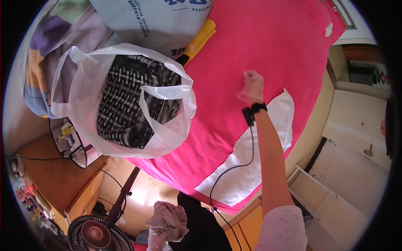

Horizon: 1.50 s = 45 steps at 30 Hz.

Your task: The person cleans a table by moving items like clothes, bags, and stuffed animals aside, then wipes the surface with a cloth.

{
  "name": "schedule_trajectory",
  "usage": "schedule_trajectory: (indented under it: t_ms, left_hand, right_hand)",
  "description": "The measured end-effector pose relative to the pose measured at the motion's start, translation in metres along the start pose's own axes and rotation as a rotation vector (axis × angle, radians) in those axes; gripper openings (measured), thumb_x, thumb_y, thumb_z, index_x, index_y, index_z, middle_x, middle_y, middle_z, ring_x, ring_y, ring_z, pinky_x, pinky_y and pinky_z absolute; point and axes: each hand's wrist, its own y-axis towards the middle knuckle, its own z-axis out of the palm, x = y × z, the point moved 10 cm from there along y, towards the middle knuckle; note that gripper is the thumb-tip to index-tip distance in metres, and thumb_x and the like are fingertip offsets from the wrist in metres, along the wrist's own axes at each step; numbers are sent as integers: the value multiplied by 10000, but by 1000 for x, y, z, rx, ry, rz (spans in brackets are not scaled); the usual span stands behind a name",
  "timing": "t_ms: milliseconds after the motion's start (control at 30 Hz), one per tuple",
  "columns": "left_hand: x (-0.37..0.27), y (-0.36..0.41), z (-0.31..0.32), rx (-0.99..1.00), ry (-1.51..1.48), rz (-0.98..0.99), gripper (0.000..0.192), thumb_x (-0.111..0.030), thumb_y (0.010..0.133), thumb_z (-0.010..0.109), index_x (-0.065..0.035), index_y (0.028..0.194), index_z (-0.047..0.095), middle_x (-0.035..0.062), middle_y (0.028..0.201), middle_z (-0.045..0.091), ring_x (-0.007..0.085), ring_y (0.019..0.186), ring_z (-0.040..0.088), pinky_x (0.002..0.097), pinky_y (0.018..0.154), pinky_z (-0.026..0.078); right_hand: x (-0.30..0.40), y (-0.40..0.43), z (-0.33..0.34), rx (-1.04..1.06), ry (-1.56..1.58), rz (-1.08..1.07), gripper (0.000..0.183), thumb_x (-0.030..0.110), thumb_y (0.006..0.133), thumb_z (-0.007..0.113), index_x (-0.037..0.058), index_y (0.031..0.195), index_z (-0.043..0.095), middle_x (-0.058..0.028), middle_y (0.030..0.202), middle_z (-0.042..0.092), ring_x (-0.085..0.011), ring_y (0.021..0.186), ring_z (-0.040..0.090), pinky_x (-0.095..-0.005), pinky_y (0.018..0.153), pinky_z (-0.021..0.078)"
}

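Note:
My right hand (252,84) is over the pink bed sheet (220,103), blurred, its fingers looking curled in. Nothing shows clearly in its grasp. A black strap with a small black device (248,116) is round that wrist, and a black cable (232,166) runs down from it. Beneath the forearm lies a white cloth with a scalloped edge (234,178), spread on the sheet. At the bottom of the view, a crumpled greyish-pink cloth (168,219) is bunched in my left hand (157,241), which it mostly hides.
A white plastic bag (84,125) holds a folded black-and-white patterned textile (125,100). Behind it stands a large printed bag (150,25) beside a yellow cloth (201,39). A fan (97,235) stands near a brown wooden cabinet (47,172). White furniture (351,119) lines the right.

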Motion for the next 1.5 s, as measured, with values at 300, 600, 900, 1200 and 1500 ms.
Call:
schedule_trajectory:
  t_ms: [300, 600, 900, 1200, 1500]
  left_hand:
    - [5, 0, 4, 16, -18, 11, 606, 53, 758, 620, -42, 1322, 419, 91, 1248, 526, 224, 1125, 543, 330, 940, 471]
    - [5, -6, 11, 6, -65, 1, 651, 114, 728, 611, -35, 1327, 403, 103, 1270, 508, 231, 1157, 524, 327, 962, 458]
    - [-6, -8, 15, 25, 102, 55, 706, 167, 678, 625, -22, 1319, 397, 108, 1280, 503, 237, 1161, 521, 330, 970, 455]
    - [-5, -8, 17, 37, 78, 30, 702, 168, 674, 624, -19, 1314, 403, 103, 1273, 510, 236, 1158, 524, 326, 963, 458]
    - [-5, -18, 28, 124, 120, 85, 699, 169, 671, 624, -17, 1309, 409, 98, 1267, 517, 235, 1155, 526, 322, 955, 461]
  right_hand:
    - [-6, -27, 13, 280, -86, -68, 207, 122, 764, 676, 18, 941, 651, -116, 852, 652, -252, 824, 647, -324, 739, 521]
    - [7, -35, 40, 205, -740, -327, 298, 241, 600, 778, 84, 816, 647, -151, 825, 610, -337, 835, 610, -395, 757, 526]
    - [-3, -40, 14, 215, 31, 176, 215, 177, 821, 627, 20, 960, 680, -167, 876, 681, -248, 811, 651, -336, 740, 488]
    - [13, -42, 55, 248, -562, -284, 133, 137, 813, 599, 32, 887, 632, -187, 844, 624, -356, 907, 614, -423, 779, 514]
    - [-30, -25, 29, 91, -655, -347, 170, 167, 828, 618, -2, 821, 623, -173, 761, 643, -356, 733, 640, -426, 684, 521]
